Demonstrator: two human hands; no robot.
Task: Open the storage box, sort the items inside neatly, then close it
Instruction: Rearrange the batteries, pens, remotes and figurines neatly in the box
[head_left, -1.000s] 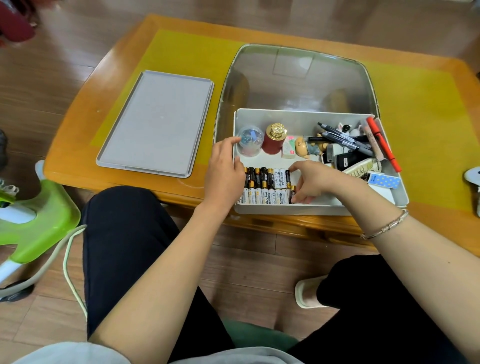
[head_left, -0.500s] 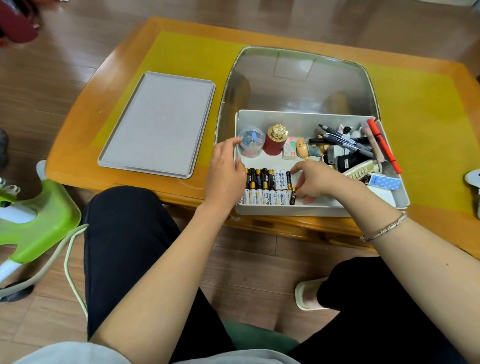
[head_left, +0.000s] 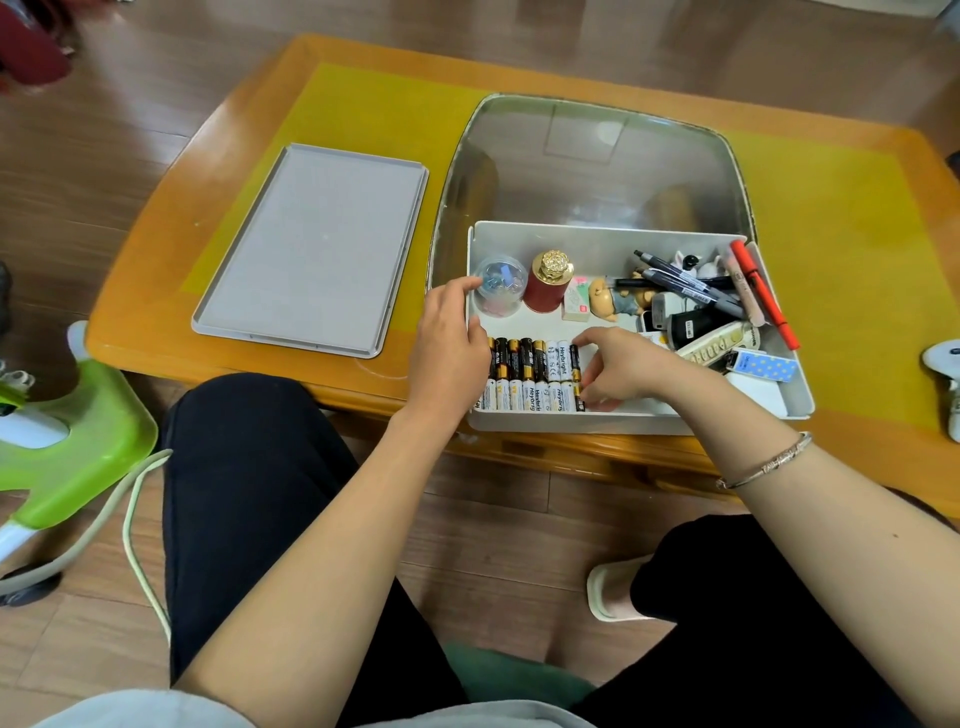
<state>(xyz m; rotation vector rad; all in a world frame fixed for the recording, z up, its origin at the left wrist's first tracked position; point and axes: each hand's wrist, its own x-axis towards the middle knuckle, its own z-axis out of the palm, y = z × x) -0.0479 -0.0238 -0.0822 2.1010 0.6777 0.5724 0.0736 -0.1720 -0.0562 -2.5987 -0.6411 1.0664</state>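
The white storage box (head_left: 613, 234) stands open at the table's near edge. Its grey lid (head_left: 311, 244) lies flat on the table to the left. Two neat rows of batteries (head_left: 530, 374) fill the box's front left corner. My left hand (head_left: 449, 348) rests at the box's left wall against the rows, its forefinger touching a clear round container (head_left: 501, 286). My right hand (head_left: 628, 369) pinches the rightmost black batteries with curled fingers and thumb. A red jar with a gold cap (head_left: 545, 288) stands behind the rows.
The box's right half holds a jumble: pens (head_left: 685, 283), an orange marker (head_left: 763, 296), a remote (head_left: 719, 345), a small figurine (head_left: 615, 301), an eraser (head_left: 577, 304). A glass panel (head_left: 587, 156) lies behind the box. A green stool (head_left: 67, 441) stands on the floor at left.
The black battery by my right hand, tilted half a second ago, now stands straight at the rows' right end. My left hand has stayed at the box's left wall.
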